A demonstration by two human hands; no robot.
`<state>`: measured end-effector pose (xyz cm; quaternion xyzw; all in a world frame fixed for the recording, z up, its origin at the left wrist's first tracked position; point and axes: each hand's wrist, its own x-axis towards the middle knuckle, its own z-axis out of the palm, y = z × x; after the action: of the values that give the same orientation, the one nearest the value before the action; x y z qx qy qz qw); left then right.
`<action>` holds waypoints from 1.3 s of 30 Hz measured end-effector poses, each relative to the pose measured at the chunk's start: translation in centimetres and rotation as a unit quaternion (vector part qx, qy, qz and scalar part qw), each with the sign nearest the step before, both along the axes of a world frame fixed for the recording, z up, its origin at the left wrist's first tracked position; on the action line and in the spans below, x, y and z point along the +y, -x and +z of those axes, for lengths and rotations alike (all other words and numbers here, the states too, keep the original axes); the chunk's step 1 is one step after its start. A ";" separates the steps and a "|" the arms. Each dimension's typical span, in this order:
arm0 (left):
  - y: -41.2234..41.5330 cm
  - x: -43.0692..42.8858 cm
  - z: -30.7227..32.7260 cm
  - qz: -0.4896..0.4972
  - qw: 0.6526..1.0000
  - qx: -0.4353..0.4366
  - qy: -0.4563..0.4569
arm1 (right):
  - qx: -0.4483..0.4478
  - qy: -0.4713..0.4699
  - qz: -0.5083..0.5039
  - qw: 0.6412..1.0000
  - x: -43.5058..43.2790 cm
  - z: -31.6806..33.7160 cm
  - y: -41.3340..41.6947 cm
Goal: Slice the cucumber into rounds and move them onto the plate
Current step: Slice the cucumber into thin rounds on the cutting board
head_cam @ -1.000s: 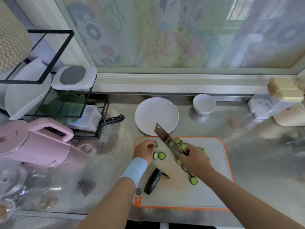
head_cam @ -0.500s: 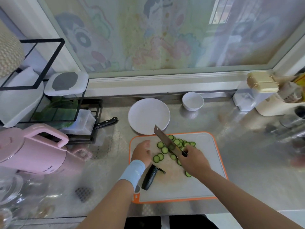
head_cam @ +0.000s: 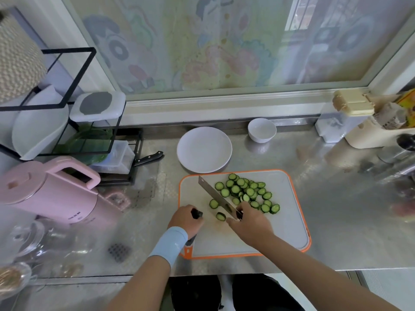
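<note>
While beyond right hand (head_cam: pixel 249 223), cucumber rounds (head_cam: pixel 244 191).

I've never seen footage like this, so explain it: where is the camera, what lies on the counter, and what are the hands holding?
No machine here: these are a person's two bare hands, filmed by one wide-angle camera worn on the head, looking down. On the steel counter lies a white cutting board with an orange rim, carrying green cucumber rounds. Behind it stand an empty round white plate and a small white bowl. The right hand grips a broad steel knife over the board. The left hand holds a dark object I cannot identify.
</note>
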<state>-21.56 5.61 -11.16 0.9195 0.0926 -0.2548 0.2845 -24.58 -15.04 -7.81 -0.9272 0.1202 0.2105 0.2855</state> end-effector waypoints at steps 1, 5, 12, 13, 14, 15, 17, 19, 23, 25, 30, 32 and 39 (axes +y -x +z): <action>0.2 0.4 0.0 0.011 1.000 0.008 0.002 | -0.005 0.002 0.005 1.000 0.2 -0.1 0.2; 1.0 1.6 -0.1 0.043 0.999 0.027 0.009 | -0.002 -0.044 -0.001 0.999 1.9 -0.7 0.4; 1.5 1.9 0.1 0.041 0.999 0.014 0.016 | 0.051 -0.059 -0.012 0.997 1.8 -2.5 1.4; 1.5 1.8 0.1 0.041 0.999 0.013 0.018 | 0.047 -0.060 -0.027 0.997 1.2 -2.5 1.2; 1.4 1.6 0.2 0.043 0.999 0.007 0.020 | 0.044 -0.056 -0.039 0.997 0.6 -2.4 1.1; 1.3 1.3 0.3 0.040 0.999 0.000 0.022 | 0.040 -0.047 -0.045 0.997 0.0 -2.3 0.9; 1.1 0.5 0.4 0.026 0.999 -0.014 0.025 | 0.028 -0.020 -0.047 0.998 -1.3 -2.2 0.5; 0.8 -0.4 0.5 0.007 0.999 -0.023 0.026 | 0.017 0.000 -0.053 0.998 -2.4 -2.0 0.1; -0.1 -1.9 0.0 -0.035 0.998 -0.050 0.026 | 0.006 0.019 -0.050 0.999 -3.3 -1.7 -0.4; -0.5 -2.6 -0.5 -0.049 0.996 -0.063 0.027 | 0.000 0.018 -0.040 0.999 -3.2 -1.7 -0.3; -0.8 -3.1 -1.5 -0.072 0.994 -0.084 0.021 | -0.003 -0.016 -0.018 1.000 -2.3 -1.7 0.1; -0.5 -2.6 -1.8 -0.081 0.991 -0.101 0.021 | -0.015 -0.022 -0.007 1.000 -1.9 -1.7 -0.1; 0.5 -2.3 -3.1 -0.079 0.981 -0.173 0.045 | -0.015 -0.018 0.053 0.998 -1.2 -2.0 -0.6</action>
<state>-22.08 3.35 -14.24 0.9404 -0.0427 -0.1174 0.3162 -24.02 -16.23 -9.77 -0.9300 0.0629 0.2133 0.2927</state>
